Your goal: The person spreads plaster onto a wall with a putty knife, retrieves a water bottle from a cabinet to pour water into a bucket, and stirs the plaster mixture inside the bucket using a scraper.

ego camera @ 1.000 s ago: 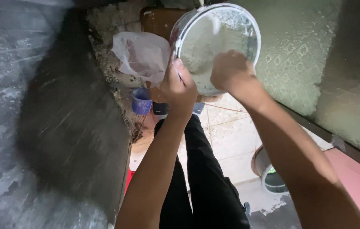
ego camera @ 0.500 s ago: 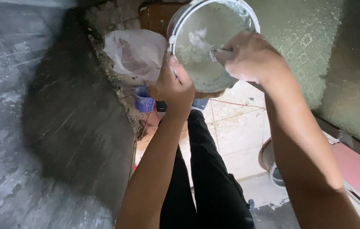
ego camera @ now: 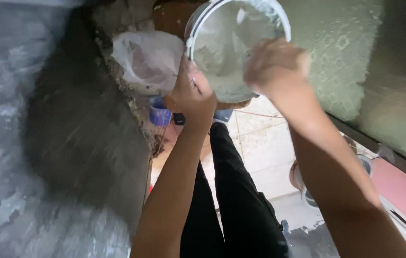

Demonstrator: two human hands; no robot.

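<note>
left hand (ego camera: pixel 194 94) grips the white bucket (ego camera: pixel 231 43) rim, right hand (ego camera: pixel 272 64) clenched inside it, plastic bag (ego camera: pixel 148 59) just beside

One head-worn view looks steeply down, close over both forearms.

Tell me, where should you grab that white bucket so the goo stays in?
Probably by the rim, from the left side, where the left hand grips the white bucket now. It is round, wide and tilted, and the right hand is busy inside with the pale paste.
</note>
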